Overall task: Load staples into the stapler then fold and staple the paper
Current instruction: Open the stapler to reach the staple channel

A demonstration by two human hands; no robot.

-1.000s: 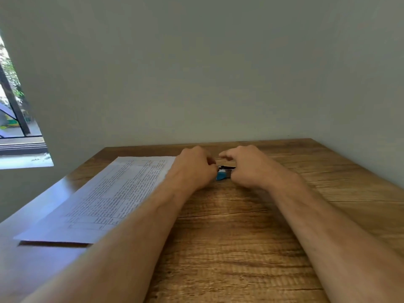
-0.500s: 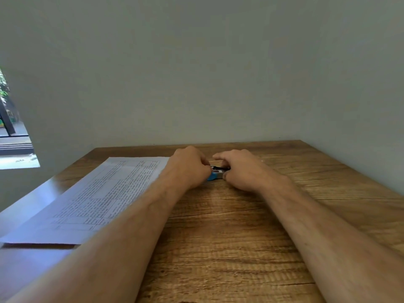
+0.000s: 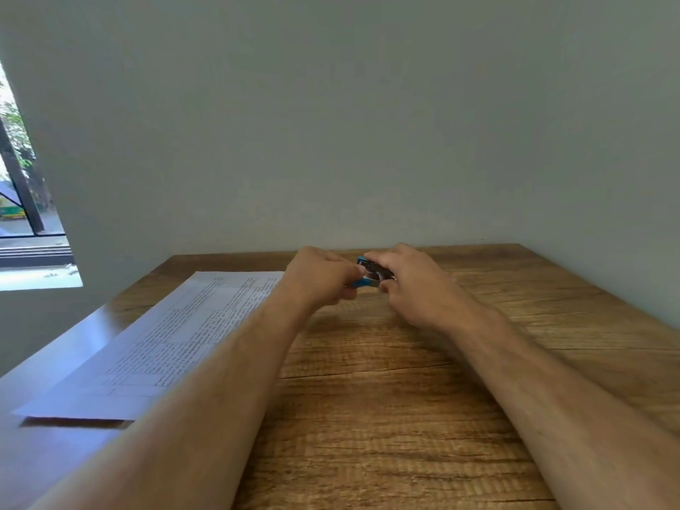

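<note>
Both hands are meeting over the far middle of the wooden surface (image 3: 386, 399), and a small blue stapler (image 3: 369, 276) is sitting between them, lifted a little off the wood as far as the view shows. The left hand (image 3: 318, 279) is curling its fingers (image 3: 347, 294) around the nearer, lower blue end of the stapler, gripping it from the left. The right hand (image 3: 412, 285) is closing on the stapler from the right, its fingers wrapping over the top and its thumb tucking under the metal part, so both hands are grasping the same tool. The stapler is showing a blue tip at its far upper end, a dark and silvery middle section, and another blue piece near the left hand; whether it is hinged open cannot be told, since the hands are covering most of it. The printed paper (image 3: 176, 336) is lying flat and unfolded on the left part of the surface, just beside the left forearm, with its near corner reaching toward the surface's edge. A grey wall (image 3: 349, 123) is standing behind the surface, and a window (image 3: 22, 200) is showing at the far left.
</note>
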